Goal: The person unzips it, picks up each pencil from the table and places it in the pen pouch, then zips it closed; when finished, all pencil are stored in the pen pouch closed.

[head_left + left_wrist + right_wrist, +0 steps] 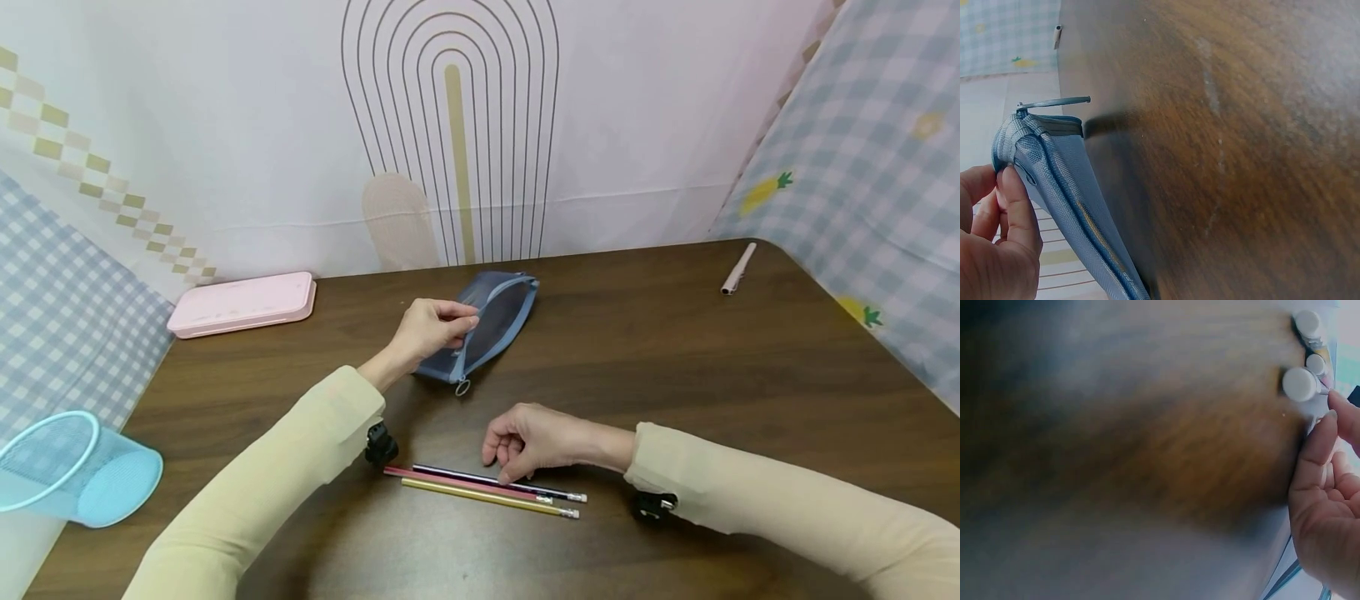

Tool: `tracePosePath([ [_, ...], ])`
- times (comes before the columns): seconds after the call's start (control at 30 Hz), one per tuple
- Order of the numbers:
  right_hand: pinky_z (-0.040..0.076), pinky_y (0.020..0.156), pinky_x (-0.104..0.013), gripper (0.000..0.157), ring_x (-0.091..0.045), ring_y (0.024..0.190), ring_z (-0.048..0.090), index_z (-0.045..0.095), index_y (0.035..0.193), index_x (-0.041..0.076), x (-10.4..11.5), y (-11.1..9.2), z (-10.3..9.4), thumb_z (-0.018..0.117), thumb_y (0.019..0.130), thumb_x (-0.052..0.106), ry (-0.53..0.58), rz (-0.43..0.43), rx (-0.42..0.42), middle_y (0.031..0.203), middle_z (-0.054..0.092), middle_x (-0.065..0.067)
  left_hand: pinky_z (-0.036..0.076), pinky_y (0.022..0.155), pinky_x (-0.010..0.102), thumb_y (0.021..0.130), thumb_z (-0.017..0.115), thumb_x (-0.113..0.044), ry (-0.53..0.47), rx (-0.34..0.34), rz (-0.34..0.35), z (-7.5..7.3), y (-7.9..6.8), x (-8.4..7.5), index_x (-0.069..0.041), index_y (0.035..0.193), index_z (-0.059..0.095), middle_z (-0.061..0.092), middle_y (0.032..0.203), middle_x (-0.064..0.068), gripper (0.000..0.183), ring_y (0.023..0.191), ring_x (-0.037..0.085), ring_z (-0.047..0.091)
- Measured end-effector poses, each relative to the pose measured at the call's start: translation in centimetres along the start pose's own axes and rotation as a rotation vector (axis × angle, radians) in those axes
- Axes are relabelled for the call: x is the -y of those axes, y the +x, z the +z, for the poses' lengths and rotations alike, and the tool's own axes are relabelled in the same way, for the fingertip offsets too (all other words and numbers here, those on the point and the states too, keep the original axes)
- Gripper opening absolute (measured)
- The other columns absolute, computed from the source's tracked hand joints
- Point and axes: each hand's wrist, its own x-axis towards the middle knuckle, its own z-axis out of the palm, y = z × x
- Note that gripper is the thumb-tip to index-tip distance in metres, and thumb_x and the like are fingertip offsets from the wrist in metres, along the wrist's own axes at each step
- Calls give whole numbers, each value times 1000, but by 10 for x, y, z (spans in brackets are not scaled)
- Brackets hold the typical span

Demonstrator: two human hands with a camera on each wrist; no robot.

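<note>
A blue mesh pencil pouch [498,317] lies open on the brown table [712,375]. My left hand [435,327] pinches the pouch's near edge by the zipper. In the left wrist view my fingers [1013,200] grip the pouch [1066,181] fabric, and the zipper pull [1054,102] sticks out. Three pencils lie side by side near me: black [450,472], pink [442,479] and yellow [487,497]. My right hand [528,442] hovers over them with curled fingers, its thumb and a fingertip closing on the black pencil. The right wrist view shows fingertips [1319,440] at the white eraser ends [1300,384].
A pink flat case [243,304] sits at the back left. A light blue mesh cup [75,471] lies on its side at the left edge. A white pen [738,268] rests at the far right corner. Fabric backdrops close in the table's sides.
</note>
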Motion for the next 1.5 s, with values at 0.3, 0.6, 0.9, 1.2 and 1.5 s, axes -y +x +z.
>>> tracePosePath([
  [0.3, 42, 49, -14, 9, 4, 51, 44, 67, 80, 5, 3, 4, 2, 73, 75, 1, -160, -14, -32, 60, 53, 9, 57, 69, 26, 88, 66, -12, 6, 4, -4, -1, 1, 1, 0, 110, 69, 68, 108, 15, 25, 74, 7, 63],
  [0.6, 39, 46, -13, 7, 4, 46, 43, 66, 74, 7, 7, 8, 2, 64, 73, 0, -249, 6, -18, 56, 46, 12, 57, 69, 26, 89, 65, -12, 9, 5, -17, -2, 1, 2, -2, 110, 69, 68, 108, 15, 24, 75, 7, 63],
  [0.9, 36, 53, -13, 5, 1, 58, 44, 65, 79, 2, 2, 2, -17, 61, 76, 0, -104, -13, -53, 65, 51, 10, 57, 68, 25, 89, 65, -12, 4, 4, -10, -2, 0, 0, -1, 110, 69, 69, 106, 15, 24, 76, 7, 63],
  [1.2, 50, 58, -23, 12, -9, 65, 53, 58, 94, -6, -4, -17, -56, 55, 86, 2, 164, 112, -202, 75, 56, 2, 57, 68, 24, 88, 67, -11, 3, -11, -5, -6, 2, 1, 0, 109, 69, 69, 99, 12, 24, 71, 4, 61],
  [1.5, 53, 63, -18, 41, -7, 69, 59, 39, 132, -15, -19, -8, -82, 45, 98, 6, 617, 267, -329, 80, 61, 2, 57, 69, 26, 88, 66, -11, 9, -16, 8, -7, 1, 2, 0, 109, 69, 69, 102, 13, 24, 73, 5, 63],
])
